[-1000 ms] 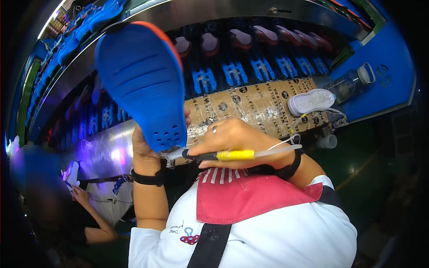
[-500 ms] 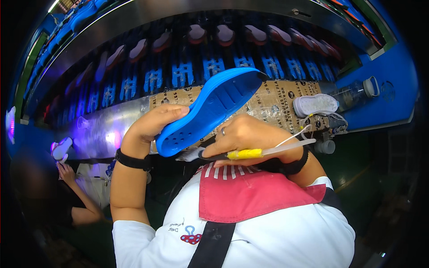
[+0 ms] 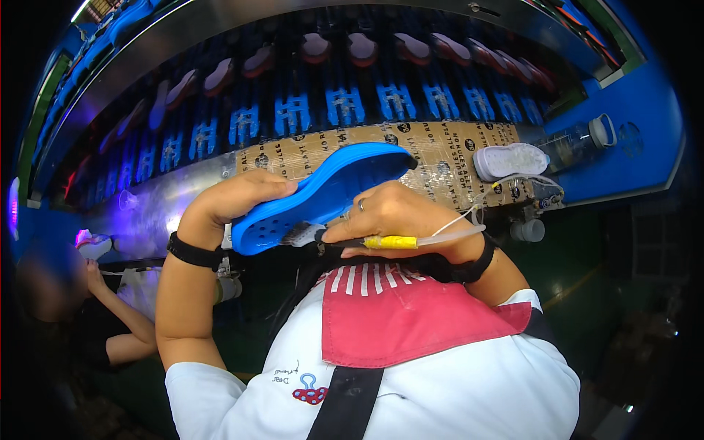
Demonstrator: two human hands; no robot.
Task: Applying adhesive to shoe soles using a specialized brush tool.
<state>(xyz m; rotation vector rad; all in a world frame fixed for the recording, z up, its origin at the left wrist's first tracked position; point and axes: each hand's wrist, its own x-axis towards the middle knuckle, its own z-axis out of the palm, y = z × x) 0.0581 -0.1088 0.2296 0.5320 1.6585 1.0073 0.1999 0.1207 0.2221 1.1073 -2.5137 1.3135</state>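
Observation:
My left hand (image 3: 240,196) is closed on the edge of a blue shoe sole (image 3: 323,183), thumb on top. The sole is held tilted above the bench, its hollow inside facing me and its perforated end at the lower left. In my right hand (image 3: 389,218) is a brush (image 3: 390,242) with a dark handle, yellow wrapping and a clear tube trailing from its back end. The brush's bristles reach the inside of the sole near the small holes; they appear to touch it there.
Taped cardboard (image 3: 433,154) covers part of the metal bench. A white sole (image 3: 512,160) lies at its right, beside a clear bottle (image 3: 576,143). Beyond runs a row of blue holders (image 3: 345,107) with soles. At left, another person's hand (image 3: 95,277) is near a shoe (image 3: 93,243).
The sole has come down and left in my left hand, tilting more. The brush has shifted slightly left and up, its bristles now inside the sole rather than below its edge.

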